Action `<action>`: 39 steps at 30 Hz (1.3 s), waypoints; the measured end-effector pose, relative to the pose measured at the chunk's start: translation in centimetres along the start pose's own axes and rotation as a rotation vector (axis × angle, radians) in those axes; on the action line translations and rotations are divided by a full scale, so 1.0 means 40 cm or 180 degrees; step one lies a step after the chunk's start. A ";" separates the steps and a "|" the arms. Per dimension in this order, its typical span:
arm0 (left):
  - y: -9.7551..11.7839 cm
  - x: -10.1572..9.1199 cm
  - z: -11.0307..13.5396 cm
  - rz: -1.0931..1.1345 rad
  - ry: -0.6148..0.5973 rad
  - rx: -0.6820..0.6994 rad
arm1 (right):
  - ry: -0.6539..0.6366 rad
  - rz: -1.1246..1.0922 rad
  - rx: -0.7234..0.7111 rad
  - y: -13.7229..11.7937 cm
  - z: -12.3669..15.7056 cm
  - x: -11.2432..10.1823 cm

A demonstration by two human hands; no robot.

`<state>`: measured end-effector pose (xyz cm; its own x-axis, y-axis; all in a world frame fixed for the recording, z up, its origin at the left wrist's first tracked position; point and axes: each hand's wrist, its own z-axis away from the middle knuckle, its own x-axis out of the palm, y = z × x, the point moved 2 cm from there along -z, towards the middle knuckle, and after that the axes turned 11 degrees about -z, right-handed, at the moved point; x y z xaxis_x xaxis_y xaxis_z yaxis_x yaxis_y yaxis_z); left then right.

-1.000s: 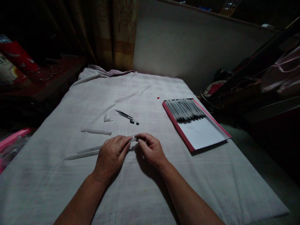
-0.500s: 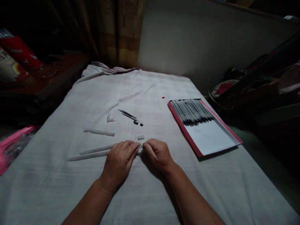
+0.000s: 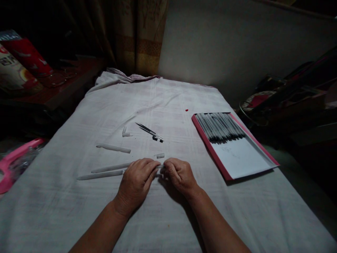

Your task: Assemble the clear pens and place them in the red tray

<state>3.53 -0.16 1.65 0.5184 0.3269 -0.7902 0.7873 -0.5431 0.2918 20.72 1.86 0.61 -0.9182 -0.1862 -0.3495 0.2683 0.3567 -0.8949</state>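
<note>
My left hand (image 3: 138, 181) and my right hand (image 3: 180, 175) are close together over the cloth, fingers closed. A short stretch of a slim translucent pen (image 3: 161, 166) shows between their fingertips, gripped from both sides; the rest of it is hidden. Left of my left hand lie two frosted pen barrels (image 3: 100, 175), the upper one running in behind the fingers. Another barrel (image 3: 113, 148) lies farther up. Just beyond my hands is a clear pen cap (image 3: 159, 155). Dark ink refills (image 3: 147, 130) lie farther off beside small black plugs (image 3: 154, 138).
At the right a pink-edged box (image 3: 251, 160) holds a row of pens with black ends (image 3: 219, 126). More clear caps (image 3: 127, 133) and a tiny red piece (image 3: 186, 110) lie on the pale cloth (image 3: 142, 225). A pink object (image 3: 13, 158) is at the left edge.
The view has shifted slightly, moving everything a little to the right. My hands keep their grip, with slightly more of the pen showing between the fingertips.
</note>
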 end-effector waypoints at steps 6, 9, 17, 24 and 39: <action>-0.010 0.002 0.001 0.0007 -0.0103 -0.0054 | 0.0099 -0.0195 -0.0116 -0.020 -0.002 -0.004; -0.009 0.008 0.004 0.0006 -0.0206 -0.0014 | 0.0235 -0.0114 0.0031 -0.012 -0.005 -0.003; -0.021 0.008 0.000 0.0143 -0.0211 -0.0186 | 0.0070 -0.0741 0.0280 0.001 -0.001 0.001; -0.017 0.009 0.002 0.0227 -0.0230 -0.0137 | -0.0055 -0.0095 0.0299 0.001 -0.002 -0.006; -0.017 0.011 0.002 0.0164 -0.0339 -0.0163 | -0.0210 0.0122 0.0238 -0.002 -0.001 -0.018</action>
<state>3.20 0.29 1.05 0.5222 0.2140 -0.8255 0.7780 -0.5159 0.3584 21.34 2.01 0.96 -0.8864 -0.2345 -0.3992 0.3260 0.2959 -0.8979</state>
